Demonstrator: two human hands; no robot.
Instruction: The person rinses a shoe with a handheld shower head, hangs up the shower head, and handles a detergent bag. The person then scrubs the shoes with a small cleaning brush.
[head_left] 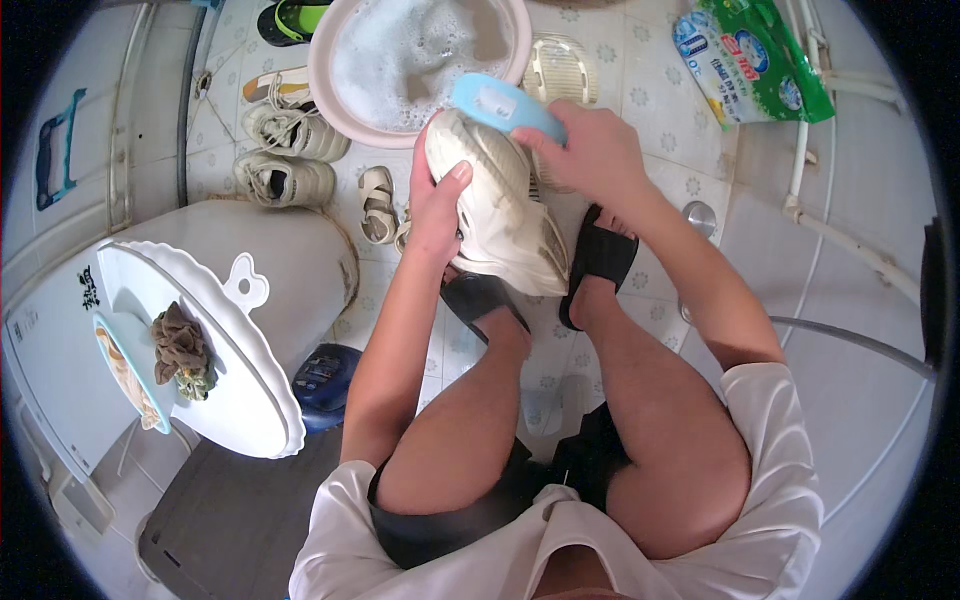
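My left hand (438, 208) is closed around the side of a whitish sneaker (505, 228), its thumb lying over the upper. The sneaker is held tilted above the floor, between my feet and the basin. In my right hand (603, 152) is a light blue scrubbing brush (500, 104), gripped by one end. The brush lies against or just over the far end of the sneaker; its bristles are hidden underneath. Just beyond both hands stands a pale pink basin (338, 105) filled with foamy water (385, 65). Something dark seems to sit under the suds, too unclear to name.
Several light-coloured sneakers (288, 180) line the floor on the left, near a beige sandal (377, 205). A cream slipper (562, 68) rests right of the basin. A green and white detergent bag (755, 65) lies far right, beside wall pipes (800, 165). Lower left, a white scalloped tray (262, 390) holds hair ties.
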